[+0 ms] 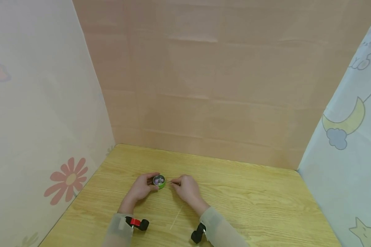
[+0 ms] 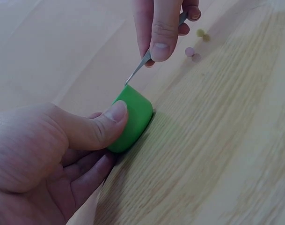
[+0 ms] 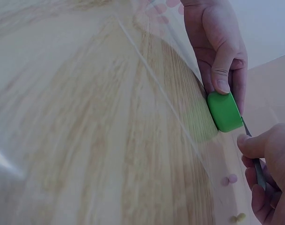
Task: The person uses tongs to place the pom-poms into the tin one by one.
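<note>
A small round green cup [image 1: 161, 186] stands on the table; in the head view its shiny inside shows something pale purple, too small to make out. My left hand [image 1: 141, 187] grips the cup from the left, thumb on its near wall [image 2: 133, 119] and fingers behind. From the right, my right hand [image 1: 187, 189] pinches metal tweezers [image 2: 141, 63], whose tip reaches the cup's rim. What the tip holds, if anything, is hidden. Beside the right hand lie a pink bead [image 2: 189, 51] and a yellow bead [image 2: 200, 33], each mirrored in the glossy surface.
The wood-grain table [image 1: 253, 202] has a glossy cover with a pale line [image 1: 176, 218] in front of the hands. A brown sheet [image 1: 204, 85] stands behind, with patterned white sheets [image 1: 49, 103] at both sides. Each wrist wears a black camera mount [image 1: 198, 233].
</note>
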The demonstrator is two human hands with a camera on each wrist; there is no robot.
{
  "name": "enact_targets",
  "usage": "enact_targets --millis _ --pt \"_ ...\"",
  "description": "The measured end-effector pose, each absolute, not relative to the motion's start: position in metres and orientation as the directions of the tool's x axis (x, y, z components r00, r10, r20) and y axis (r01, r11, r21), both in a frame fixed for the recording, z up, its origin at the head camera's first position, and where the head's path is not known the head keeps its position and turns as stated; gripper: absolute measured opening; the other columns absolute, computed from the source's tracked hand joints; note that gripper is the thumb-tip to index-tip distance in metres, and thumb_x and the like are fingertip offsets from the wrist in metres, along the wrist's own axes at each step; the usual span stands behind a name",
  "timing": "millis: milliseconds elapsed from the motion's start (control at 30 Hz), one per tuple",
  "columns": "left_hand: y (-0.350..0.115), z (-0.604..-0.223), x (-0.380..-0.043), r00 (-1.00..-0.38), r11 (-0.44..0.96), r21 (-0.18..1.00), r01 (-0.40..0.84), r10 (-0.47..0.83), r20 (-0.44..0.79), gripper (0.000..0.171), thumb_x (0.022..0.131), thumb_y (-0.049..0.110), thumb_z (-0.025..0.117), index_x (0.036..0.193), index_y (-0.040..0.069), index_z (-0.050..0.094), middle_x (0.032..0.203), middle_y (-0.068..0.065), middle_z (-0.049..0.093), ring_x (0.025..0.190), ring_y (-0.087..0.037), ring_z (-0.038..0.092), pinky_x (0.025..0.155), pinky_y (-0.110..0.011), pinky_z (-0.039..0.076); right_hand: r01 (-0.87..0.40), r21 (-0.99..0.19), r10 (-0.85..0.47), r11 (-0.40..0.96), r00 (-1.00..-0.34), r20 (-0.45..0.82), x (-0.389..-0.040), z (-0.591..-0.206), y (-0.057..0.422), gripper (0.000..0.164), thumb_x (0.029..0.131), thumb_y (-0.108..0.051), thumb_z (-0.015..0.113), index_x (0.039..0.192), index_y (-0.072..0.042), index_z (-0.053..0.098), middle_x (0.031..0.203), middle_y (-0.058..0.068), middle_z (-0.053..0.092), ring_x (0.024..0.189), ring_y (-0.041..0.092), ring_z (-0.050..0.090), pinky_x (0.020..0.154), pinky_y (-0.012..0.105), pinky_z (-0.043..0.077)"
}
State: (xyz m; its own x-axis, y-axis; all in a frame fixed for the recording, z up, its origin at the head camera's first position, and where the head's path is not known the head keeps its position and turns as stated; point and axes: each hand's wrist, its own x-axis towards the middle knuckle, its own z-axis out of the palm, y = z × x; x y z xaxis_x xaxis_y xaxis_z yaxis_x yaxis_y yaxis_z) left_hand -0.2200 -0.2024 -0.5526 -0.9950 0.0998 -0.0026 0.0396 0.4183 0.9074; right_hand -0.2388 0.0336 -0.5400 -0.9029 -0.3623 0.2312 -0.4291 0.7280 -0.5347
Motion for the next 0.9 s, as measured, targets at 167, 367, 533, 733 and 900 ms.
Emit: enact_targets --millis 167,367,533,733,900 --pt "-0.201 -0.552 -0.22 -0.996 0.421 0.906 0.032 0.093 -0.008 0.059 0.092 -0.003 0.081 0.148 0.004 0.063 0.145 -0.019 0.064 0.134 -0.039 0.061 0.112 -0.054 0.05 -0.435 -0.531 -0.361 0.727 -0.9 0.244 -0.237 -0.539 0.039 0.011 0.095 -0.024 0.084 0.105 -0.023 0.088 0.1 -0.003 0.079 0.088 0.012 0.071 0.067 0.03 0.057" --pt "-0.202 -0.554 -0.219 -0.995 0.424 0.905 0.04 0.099 -0.002 0.058 0.092 -0.002 0.081 0.147 0.003 0.064 0.145 -0.021 0.064 0.134 -0.041 0.062 0.111 -0.055 0.051 -0.432 -0.55 -0.349 0.714 -0.902 0.256 -0.237 -0.534 0.051 0.011 0.095 -0.024 0.083 0.105 -0.022 0.088 0.097 -0.005 0.078 0.083 0.009 0.069 0.065 0.028 0.056" --pt "-0.202 -0.554 -0.219 -0.994 0.413 0.909 0.047 0.107 0.002 0.058 0.092 -0.001 0.082 0.147 0.002 0.063 0.145 -0.021 0.064 0.133 -0.04 0.062 0.111 -0.053 0.051 -0.372 -0.636 -0.275 0.676 -0.928 0.251 -0.241 -0.523 0.07 0.012 0.097 -0.025 0.082 0.107 -0.022 0.088 0.098 -0.005 0.078 0.079 0.008 0.067 0.062 0.029 0.056" --pt "-0.203 -0.554 -0.219 -0.993 0.419 0.906 0.06 0.114 0.013 0.059 0.092 -0.002 0.081 0.148 0.001 0.063 0.144 -0.022 0.064 0.133 -0.041 0.062 0.11 -0.053 0.052 -0.284 -0.68 -0.212 0.676 -0.959 0.19 -0.242 -0.518 0.094 0.013 0.096 -0.025 0.082 0.108 -0.023 0.087 0.098 -0.004 0.076 0.082 0.012 0.068 0.064 0.033 0.056" --pt "-0.202 -0.553 -0.22 -0.994 0.413 0.909 0.055 0.111 0.01 0.058 0.091 -0.002 0.082 0.147 0.002 0.064 0.143 -0.021 0.065 0.133 -0.041 0.062 0.11 -0.053 0.052 -0.262 -0.685 -0.184 0.68 -0.965 0.186 -0.24 -0.526 0.111 0.014 0.096 -0.022 0.083 0.108 -0.018 0.087 0.101 0.001 0.08 0.089 0.019 0.073 0.072 0.039 0.061"
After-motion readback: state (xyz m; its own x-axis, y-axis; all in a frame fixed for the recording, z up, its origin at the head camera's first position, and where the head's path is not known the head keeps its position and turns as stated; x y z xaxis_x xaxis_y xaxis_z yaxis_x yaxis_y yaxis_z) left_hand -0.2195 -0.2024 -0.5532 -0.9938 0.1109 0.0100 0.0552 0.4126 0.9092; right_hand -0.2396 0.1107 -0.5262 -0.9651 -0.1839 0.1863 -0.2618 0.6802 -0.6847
